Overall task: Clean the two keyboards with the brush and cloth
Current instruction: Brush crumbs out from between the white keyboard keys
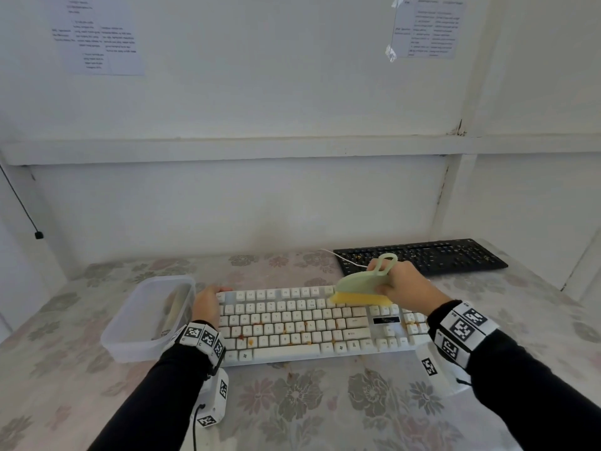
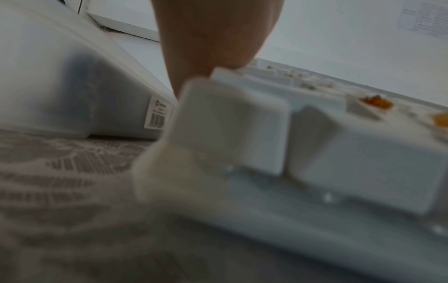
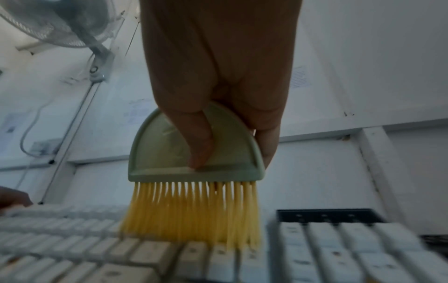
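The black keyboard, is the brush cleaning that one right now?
No, the brush in the right hand has its yellow bristles on the white keyboard; the black keyboard lies apart behind it.

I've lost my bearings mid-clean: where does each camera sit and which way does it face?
Head: on the head, looking down at the table; left hand, right hand, both sleeves show.
Left wrist: low at the white keyboard corner, facing the plastic tub; fingers show.
Right wrist: looks along fingers gripping the brush.
All share the white keyboard.
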